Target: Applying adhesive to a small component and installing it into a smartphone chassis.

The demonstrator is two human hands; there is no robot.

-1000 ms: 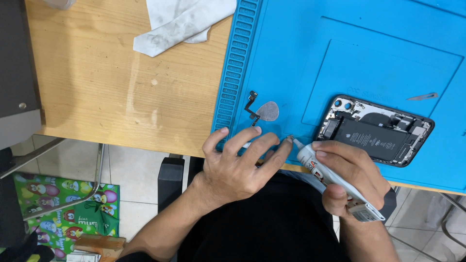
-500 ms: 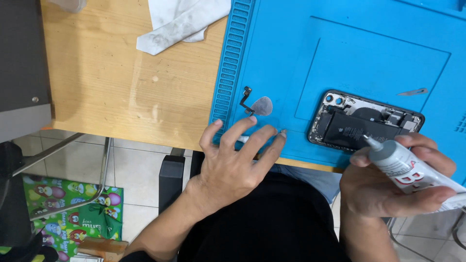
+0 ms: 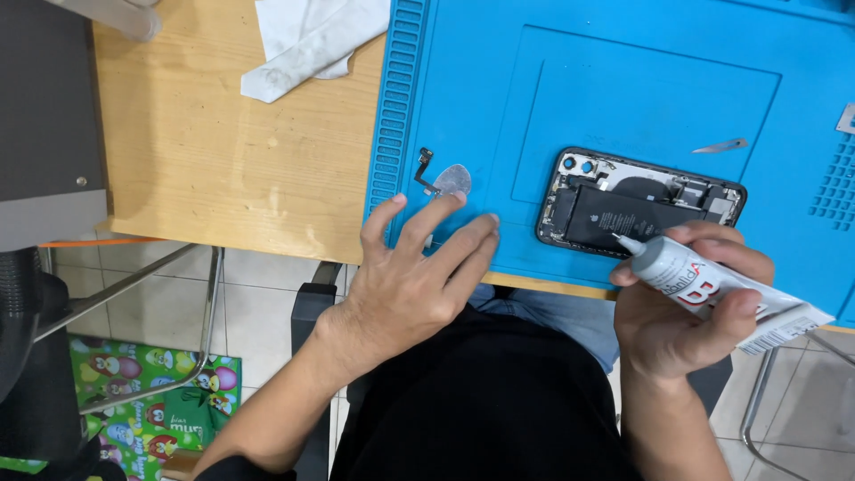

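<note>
An opened black phone (image 3: 637, 207) with its battery and inner parts showing lies on the blue work mat (image 3: 641, 98). My right hand (image 3: 681, 312) grips a grey glue tube (image 3: 712, 285), whose nozzle tip points at the phone's near edge. My left hand (image 3: 414, 276) rests flat at the mat's front edge, fingers spread and holding nothing. Just beyond its fingertips lie a small flex cable (image 3: 425, 169) and a thin rounded pick (image 3: 452, 180).
A crumpled white cloth (image 3: 312, 40) lies on the wooden table (image 3: 205, 151) at the back. A small metal blade (image 3: 721, 145) sits on the mat beyond the phone. A grey box (image 3: 44, 116) stands at the left. Chair frames and a tiled floor show below.
My right hand has carried the glue tube from beside my left hand over to the phone's near edge. The left hand has stayed flat at the mat's edge.
</note>
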